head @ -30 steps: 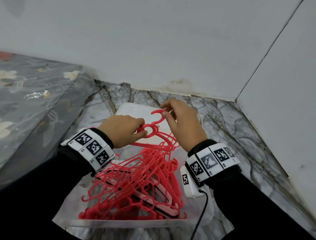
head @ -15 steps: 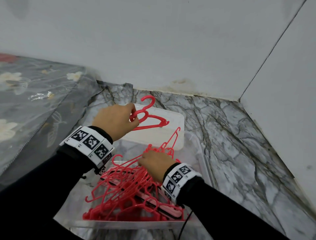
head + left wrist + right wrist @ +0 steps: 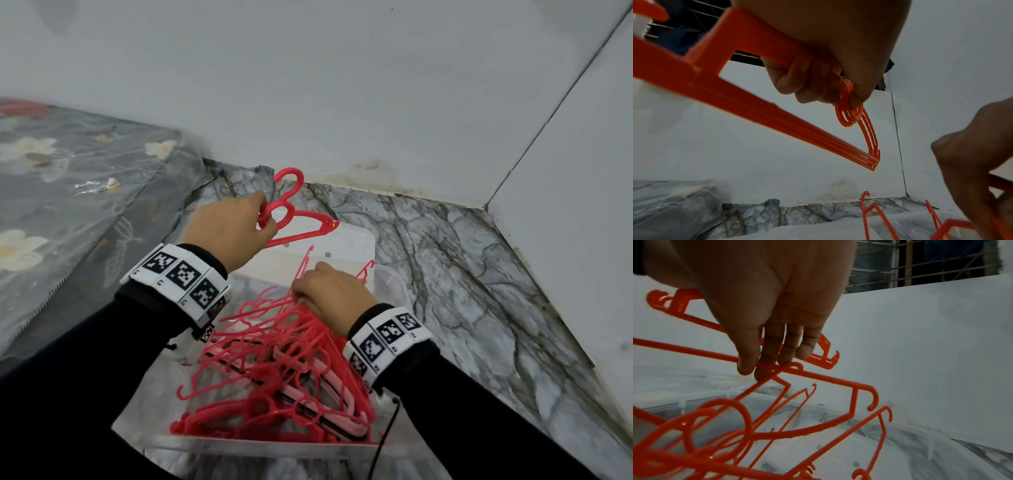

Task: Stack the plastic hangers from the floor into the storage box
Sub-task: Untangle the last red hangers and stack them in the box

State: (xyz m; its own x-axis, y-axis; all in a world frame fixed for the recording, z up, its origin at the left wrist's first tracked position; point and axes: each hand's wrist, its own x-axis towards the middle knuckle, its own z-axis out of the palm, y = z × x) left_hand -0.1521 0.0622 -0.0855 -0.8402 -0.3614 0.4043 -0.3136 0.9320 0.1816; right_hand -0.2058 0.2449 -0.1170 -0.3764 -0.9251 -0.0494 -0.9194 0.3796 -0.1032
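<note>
The right hand (image 3: 330, 291) has dropped from the raised bundle to the pile in the box since a second ago, while the left hand (image 3: 229, 233) has lifted clear with its set; the sorted hangers are therefore separated from the tangle, and the next one is judged to be under selection.

The left hand grip is closed round a small bundle of aligned hangers (image 3: 294, 219) near the hook necks; the left wrist view shows three or four nested together (image 3: 859, 116), held above the white lid (image 3: 342, 253) at the far end of the box.

The right hand grip is a fingertip pinch; thumb and fingers (image 3: 748, 365) close on the thin bar of a single hanger (image 3: 818, 378) at the top of the pile.

The remaining hangers (image 3: 274, 377) lie inside the clear storage box (image 3: 260, 448) on the marble-pattern floor (image 3: 462, 274); they are red, thin, identical in shape, crossed and interlocked at many angles rather than stacked; hooks are likely to snag when one is drawn out.
</note>
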